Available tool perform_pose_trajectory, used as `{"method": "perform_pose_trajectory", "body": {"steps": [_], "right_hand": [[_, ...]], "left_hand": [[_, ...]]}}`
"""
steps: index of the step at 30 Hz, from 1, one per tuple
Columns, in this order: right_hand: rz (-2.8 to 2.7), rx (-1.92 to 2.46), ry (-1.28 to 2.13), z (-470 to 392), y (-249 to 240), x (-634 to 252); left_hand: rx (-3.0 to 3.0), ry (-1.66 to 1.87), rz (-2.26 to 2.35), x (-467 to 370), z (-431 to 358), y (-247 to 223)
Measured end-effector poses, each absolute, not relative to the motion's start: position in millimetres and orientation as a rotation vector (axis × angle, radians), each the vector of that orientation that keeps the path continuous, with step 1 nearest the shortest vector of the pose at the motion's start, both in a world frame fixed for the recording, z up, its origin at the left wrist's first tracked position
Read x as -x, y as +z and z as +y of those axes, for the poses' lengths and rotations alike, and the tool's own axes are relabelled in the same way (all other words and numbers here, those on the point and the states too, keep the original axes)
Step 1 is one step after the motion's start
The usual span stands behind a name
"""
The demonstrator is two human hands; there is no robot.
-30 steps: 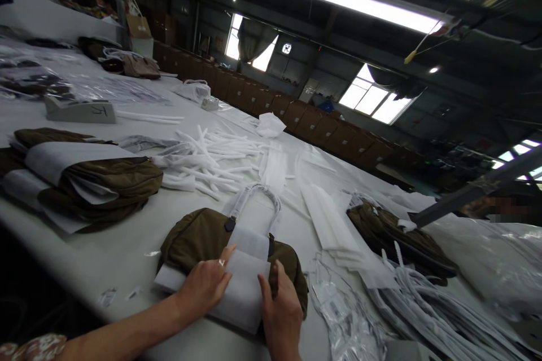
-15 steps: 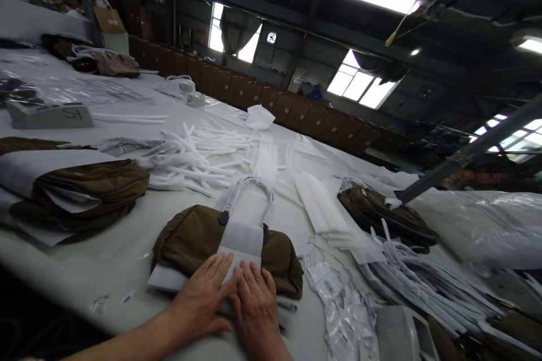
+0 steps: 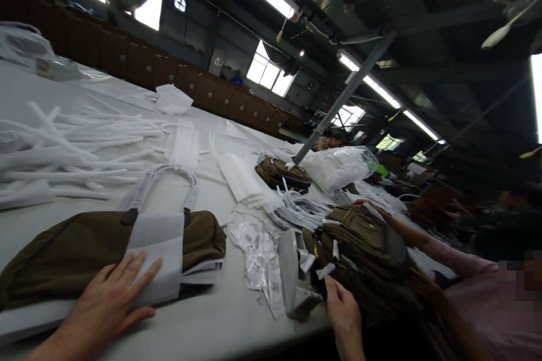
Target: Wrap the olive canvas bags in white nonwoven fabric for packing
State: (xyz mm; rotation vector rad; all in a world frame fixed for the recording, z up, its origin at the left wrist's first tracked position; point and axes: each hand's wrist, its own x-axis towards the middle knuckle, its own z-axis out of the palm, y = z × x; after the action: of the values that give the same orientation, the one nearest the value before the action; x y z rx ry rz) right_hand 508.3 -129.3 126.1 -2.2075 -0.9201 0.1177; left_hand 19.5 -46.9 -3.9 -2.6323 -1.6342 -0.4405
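An olive-brown handbag [image 3: 91, 242] lies on the white table, its handles [image 3: 163, 177] wrapped in white padding. Around its middle runs a band of white foam sheet [image 3: 158, 237]. My left hand [image 3: 114, 293] rests flat on this band and the bag's front, fingers spread. Off to the right, my right hand [image 3: 344, 310] has its fingertips pinched at a small white strip [image 3: 325, 271], beside a grey tape dispenser [image 3: 290, 276]. Dark olive bags [image 3: 364, 237] lie just behind that hand.
Clear plastic packets with tags [image 3: 258, 254] lie between handbag and dispenser. White foam tubes [image 3: 84, 146] and foam sheets [image 3: 243, 177] cover the table further back. A co-worker's pink sleeve [image 3: 457, 265] reaches in from the right toward the bags. A metal post [image 3: 342, 98] rises behind.
The view has swung right. My right hand has left the handbag and moved right to the white strip by the dispenser. The left hand stays on the foam band.
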Motion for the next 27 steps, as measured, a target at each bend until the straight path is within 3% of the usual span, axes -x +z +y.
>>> {"method": "perform_pose_trajectory", "body": {"steps": [3,6,19,27], "right_hand": [[-0.867,2.185,0.463,-128.6,111.3,-523.5],[-0.790,2.115,0.600,-121.0,100.0,-517.0],[-0.596,1.926,0.534,-154.3,127.6,-498.9],[-0.499,1.883,0.610,-177.4,70.3,-476.4]], "left_hand": [[2.609,-0.471,-1.620,-18.9,-47.6,-10.6],[2.595,-0.488,-1.621,-19.0,-48.2,-15.5],[2.581,-0.481,-1.606,-16.2,-46.3,-29.7],[2.602,-0.588,-1.591,-12.5,-45.2,-39.3]]}}
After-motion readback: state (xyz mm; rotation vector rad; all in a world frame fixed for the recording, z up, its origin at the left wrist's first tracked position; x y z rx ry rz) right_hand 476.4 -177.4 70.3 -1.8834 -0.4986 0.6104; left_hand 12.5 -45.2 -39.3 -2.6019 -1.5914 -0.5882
